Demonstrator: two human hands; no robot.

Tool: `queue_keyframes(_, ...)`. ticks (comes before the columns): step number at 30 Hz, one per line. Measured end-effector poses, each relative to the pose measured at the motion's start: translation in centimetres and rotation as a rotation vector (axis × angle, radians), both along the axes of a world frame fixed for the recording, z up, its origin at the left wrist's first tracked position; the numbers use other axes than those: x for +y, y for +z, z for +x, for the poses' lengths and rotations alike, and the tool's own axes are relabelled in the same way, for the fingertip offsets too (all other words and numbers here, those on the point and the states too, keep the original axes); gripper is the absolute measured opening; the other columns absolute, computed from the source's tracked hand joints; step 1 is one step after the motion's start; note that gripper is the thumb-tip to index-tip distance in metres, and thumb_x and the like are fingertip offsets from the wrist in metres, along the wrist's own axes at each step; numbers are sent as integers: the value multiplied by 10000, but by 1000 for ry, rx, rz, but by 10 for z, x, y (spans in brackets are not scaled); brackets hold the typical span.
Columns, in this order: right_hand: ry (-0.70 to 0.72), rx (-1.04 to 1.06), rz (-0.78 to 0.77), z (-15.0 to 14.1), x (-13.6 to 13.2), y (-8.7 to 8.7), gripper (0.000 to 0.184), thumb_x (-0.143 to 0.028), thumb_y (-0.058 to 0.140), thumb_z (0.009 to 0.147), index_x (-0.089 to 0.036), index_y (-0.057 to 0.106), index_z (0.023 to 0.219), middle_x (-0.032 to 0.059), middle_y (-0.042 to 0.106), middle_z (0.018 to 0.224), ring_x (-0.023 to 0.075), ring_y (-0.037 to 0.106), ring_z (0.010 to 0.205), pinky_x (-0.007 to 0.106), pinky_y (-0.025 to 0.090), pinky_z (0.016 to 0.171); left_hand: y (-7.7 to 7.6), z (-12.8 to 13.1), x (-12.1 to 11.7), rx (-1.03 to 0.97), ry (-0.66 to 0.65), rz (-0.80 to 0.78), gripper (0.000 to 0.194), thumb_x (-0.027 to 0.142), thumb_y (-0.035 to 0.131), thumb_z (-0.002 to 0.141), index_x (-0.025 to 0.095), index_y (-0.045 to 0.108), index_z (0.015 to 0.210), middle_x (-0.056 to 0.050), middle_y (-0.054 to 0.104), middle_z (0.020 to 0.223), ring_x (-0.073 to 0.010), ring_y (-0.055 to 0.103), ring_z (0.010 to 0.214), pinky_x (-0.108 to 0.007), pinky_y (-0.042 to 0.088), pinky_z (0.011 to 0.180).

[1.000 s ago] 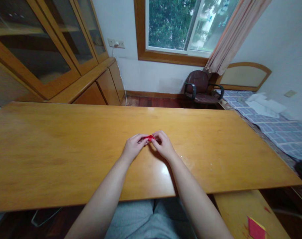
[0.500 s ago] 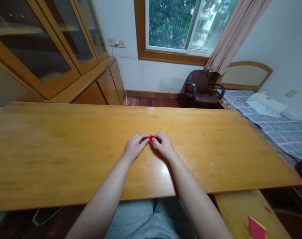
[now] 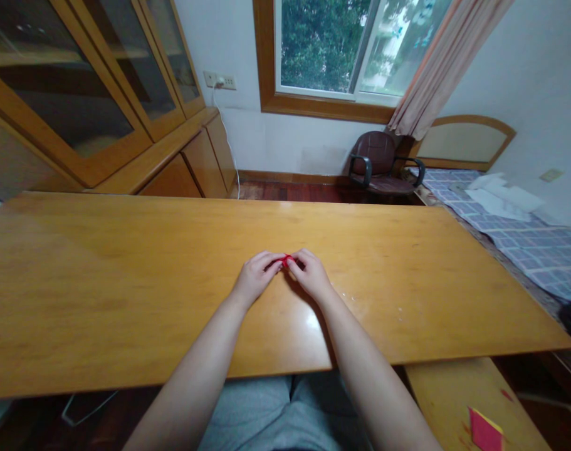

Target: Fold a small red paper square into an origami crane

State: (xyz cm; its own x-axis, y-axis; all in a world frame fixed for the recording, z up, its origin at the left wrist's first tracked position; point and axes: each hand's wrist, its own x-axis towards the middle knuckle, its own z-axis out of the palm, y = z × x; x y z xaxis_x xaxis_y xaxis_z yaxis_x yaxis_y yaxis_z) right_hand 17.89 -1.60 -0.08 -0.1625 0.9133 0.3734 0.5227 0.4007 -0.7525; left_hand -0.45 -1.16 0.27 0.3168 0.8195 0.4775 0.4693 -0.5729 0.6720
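I hold a small, crumpled-looking bright red piece (image 3: 286, 261) between my two hands, over the middle of the long, smooth yellow-brown wooden worktop (image 3: 125, 282), in from both its near and far edges. It is too small to tell whether it is paper or cloth. My left hand (image 3: 255, 275) pinches its left side, thumb and fingers drawn close together; my right hand (image 3: 308, 273) grips the other side just as narrowly, fingers curled — the fingertips nearly meet around the red. Whether the piece touches the wood I cannot tell.

The worktop has a glossy grain, with a white glare towards its near edge and a few tiny pale flecks (image 3: 349, 297) to the right of my right wrist. Below its near edge, towards the right corner, a lower flat yellow wooden board (image 3: 442, 391) carries a flat red piece with a yellow edge (image 3: 486, 432) — straight-sided — and a small red scrap (image 3: 506, 395) beyond it.
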Motion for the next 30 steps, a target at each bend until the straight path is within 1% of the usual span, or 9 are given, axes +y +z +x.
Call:
queue_keyframes(6, -23, -3, -26, 0, 2, -3, 138, -244, 600, 898, -181, 694, 820, 25, 626, 781, 155, 588, 755, 269, 442, 713, 0, 1, -1, 27, -18, 42, 188, 271, 556, 932, 212, 693, 1047, -51, 713, 969, -168, 664, 887, -305, 540, 828)
queue_keyframes(13, -12, 31, -16, -1, 0, 0, 130, -243, 595, 888, -186, 697, 829, 19, 614, 771, 151, 571, 728, 263, 442, 690, 1, 1, 0, 6, -6, 35, 221, 283, 564, 923, 208, 674, 1100, -65, 697, 1007, -170, 656, 906, -317, 546, 836)
queue_keyframes(16, -3, 22, 3, -1, -1, 0, 126, -237, 590, 892, -189, 698, 851, 23, 615, 781, 154, 573, 740, 266, 448, 699, 1, 1, 0, 1, -31, -16, 257, 289, 564, 918, 216, 663, 1144, -68, 704, 1062, -178, 662, 946, -334, 546, 873)
queue_keyframes(19, 14, 16, 12, -1, -2, 1, 120, -235, 591, 895, -188, 697, 867, 30, 622, 793, 159, 579, 750, 275, 456, 707, 2, 1, 0, -7, -52, -82, 262, 308, 566, 912, 219, 672, 1135, -64, 717, 1080, -187, 673, 962, -349, 546, 897)
queue_keyframes(23, 32, 1, 6, -1, -2, 1, 125, -245, 589, 900, -198, 702, 877, 34, 637, 808, 165, 589, 778, 282, 461, 729, 2, 1, 0, -88, -27, -173, 257, 347, 550, 912, 205, 702, 1063, -68, 735, 1029, -191, 695, 907, -343, 576, 854)
queue_keyframes(26, 19, -2, -5, -1, -2, 1, 127, -252, 594, 898, -197, 705, 875, 32, 642, 805, 162, 592, 772, 277, 457, 723, 1, 2, 0, -165, -29, -248, 285, 360, 525, 920, 188, 705, 1059, -79, 732, 1035, -188, 707, 872, -327, 600, 803)
queue_keyframes(30, 6, -7, -25, -2, -2, 1, 120, -242, 599, 891, -195, 705, 859, 30, 646, 801, 162, 596, 775, 274, 453, 727, 1, 3, -1, -168, -13, -255, 282, 363, 540, 911, 189, 710, 1054, -76, 730, 1040, -186, 707, 874, -328, 604, 808)
